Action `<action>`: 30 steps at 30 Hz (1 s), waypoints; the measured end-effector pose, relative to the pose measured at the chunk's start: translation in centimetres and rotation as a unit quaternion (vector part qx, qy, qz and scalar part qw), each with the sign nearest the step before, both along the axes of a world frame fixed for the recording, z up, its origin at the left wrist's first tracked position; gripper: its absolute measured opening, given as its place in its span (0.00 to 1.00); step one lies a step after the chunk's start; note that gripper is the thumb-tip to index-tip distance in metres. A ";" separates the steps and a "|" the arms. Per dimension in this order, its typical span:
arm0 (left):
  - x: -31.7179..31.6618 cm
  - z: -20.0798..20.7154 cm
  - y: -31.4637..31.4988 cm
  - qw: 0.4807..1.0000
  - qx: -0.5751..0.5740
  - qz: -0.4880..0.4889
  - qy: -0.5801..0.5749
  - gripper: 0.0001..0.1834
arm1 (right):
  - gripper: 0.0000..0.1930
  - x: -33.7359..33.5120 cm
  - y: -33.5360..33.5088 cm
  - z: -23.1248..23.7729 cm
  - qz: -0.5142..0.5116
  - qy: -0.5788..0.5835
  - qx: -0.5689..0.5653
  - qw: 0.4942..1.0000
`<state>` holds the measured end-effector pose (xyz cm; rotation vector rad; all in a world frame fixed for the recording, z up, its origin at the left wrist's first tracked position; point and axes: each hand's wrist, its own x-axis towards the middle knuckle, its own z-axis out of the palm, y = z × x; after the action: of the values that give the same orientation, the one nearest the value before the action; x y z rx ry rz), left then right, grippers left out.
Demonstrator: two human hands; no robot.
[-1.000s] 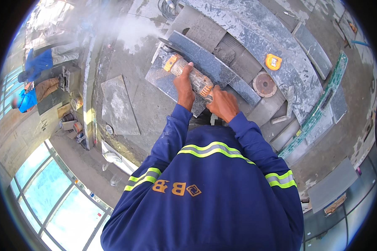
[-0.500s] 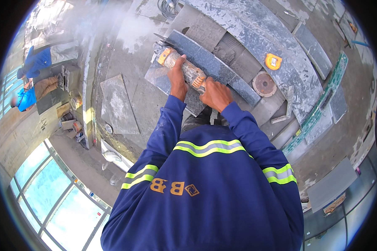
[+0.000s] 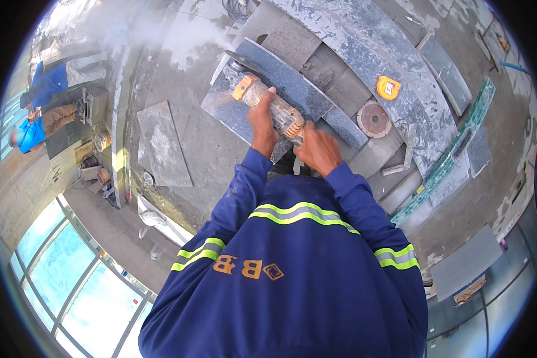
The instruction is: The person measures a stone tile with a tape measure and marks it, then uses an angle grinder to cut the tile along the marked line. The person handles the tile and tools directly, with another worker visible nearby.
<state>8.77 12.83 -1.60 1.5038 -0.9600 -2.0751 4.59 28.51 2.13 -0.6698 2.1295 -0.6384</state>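
An angle grinder (image 3: pixel 275 107), dust-covered with orange parts, is held in both my hands over a grey stone slab (image 3: pixel 221 108). My left hand (image 3: pixel 262 122) wraps round the middle of its body. At its rear end my right hand (image 3: pixel 319 148) is closed on the handle. The dark cutting disc (image 3: pixel 242 61) stands on edge at the far left end of the tool, along a line between the slab and a long narrow stone strip (image 3: pixel 280 70). Whether the disc is sunk into the stone is hard to see. White dust drifts off toward the far left.
Right of the slab lie a round blade (image 3: pixel 374 119), a yellow tape measure (image 3: pixel 388 88) on a large curved slab (image 3: pixel 358 36), and a long green level (image 3: pixel 447 155). A loose tile (image 3: pixel 163 143) lies at left. Two other people work farther left, one in bright blue (image 3: pixel 31 135).
The grinder and both hands have shifted slightly right and nearer. The disc now sits farther in from the slab's left end. My grip is unchanged.
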 end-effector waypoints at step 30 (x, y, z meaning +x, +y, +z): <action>-0.7 -0.5 -1.7 1.000 -0.018 -0.006 -0.004 0.18 | 0.22 -0.3 -1.3 -1.9 0.006 0.009 -0.022 1.000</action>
<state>8.10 11.15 -2.08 1.4929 -1.0063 -2.0495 4.34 27.18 0.19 -0.7132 2.1312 -0.6782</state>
